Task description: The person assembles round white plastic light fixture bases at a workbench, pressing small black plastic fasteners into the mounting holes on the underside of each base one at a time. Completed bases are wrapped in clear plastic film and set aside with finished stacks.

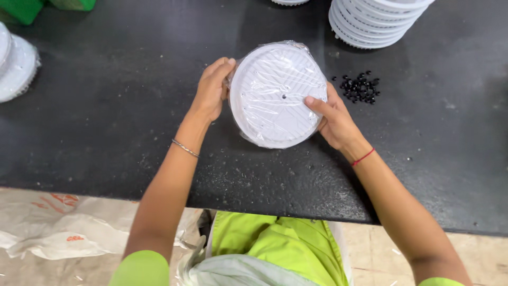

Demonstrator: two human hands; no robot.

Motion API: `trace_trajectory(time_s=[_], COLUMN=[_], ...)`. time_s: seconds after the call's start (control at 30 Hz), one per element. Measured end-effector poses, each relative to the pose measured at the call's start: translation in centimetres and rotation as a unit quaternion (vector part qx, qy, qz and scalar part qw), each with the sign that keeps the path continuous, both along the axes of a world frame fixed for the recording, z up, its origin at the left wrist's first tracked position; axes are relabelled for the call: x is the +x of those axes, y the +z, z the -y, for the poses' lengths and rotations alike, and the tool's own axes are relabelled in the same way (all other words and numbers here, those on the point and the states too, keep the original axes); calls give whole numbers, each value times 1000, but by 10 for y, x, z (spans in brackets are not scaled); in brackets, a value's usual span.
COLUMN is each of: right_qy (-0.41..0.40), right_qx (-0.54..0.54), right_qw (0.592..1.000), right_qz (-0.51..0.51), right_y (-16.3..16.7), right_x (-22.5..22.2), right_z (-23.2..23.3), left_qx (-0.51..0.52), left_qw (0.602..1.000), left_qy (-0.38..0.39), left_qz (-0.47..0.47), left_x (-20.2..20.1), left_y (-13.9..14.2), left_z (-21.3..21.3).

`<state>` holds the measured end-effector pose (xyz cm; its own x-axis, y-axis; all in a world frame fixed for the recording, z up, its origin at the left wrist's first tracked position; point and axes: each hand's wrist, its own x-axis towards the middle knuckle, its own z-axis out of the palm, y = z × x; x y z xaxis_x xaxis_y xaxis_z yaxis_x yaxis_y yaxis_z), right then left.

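On the black table (106, 106), which spans the whole view, one round white plastic disc (278, 95) sits near the middle, wrapped in clear film. It is tilted slightly, its ribbed face up toward the camera, a position that judging by the grip lets both hands work the film around its rim. One stack of similar white discs (370, 21) stands at the far edge, right of centre; its count cannot be told, since the top is cut off. One wrapped white bundle (16, 63) lies at the far left edge. Two green blocks (21, 9) show in the far left corner. The left hand (211, 90) clasps the disc's left rim, fingers curled over it. The right hand (336, 119) grips the right rim, thumb pressed on the face. One small heap of black beads (360, 87) lies just beside the disc, too many to count.
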<state>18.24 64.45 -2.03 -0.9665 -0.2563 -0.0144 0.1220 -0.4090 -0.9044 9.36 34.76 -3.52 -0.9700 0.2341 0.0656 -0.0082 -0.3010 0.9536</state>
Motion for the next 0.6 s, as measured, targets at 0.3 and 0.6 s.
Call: trace_trajectory(time_s=[0.3, 0.6], right_qy=[-93, 21], right_qx=[170, 174], right_qw=[969, 978], right_qz=[-154, -114], right_y=[1, 13], right_x=[-3, -7], right_z=[20, 21], left_qx=[-43, -442], left_qw=[992, 819], left_qy=[95, 164], left_qz=[-67, -327], left_x=[-4, 19], left_y=[-8, 18], left_z=[-13, -49])
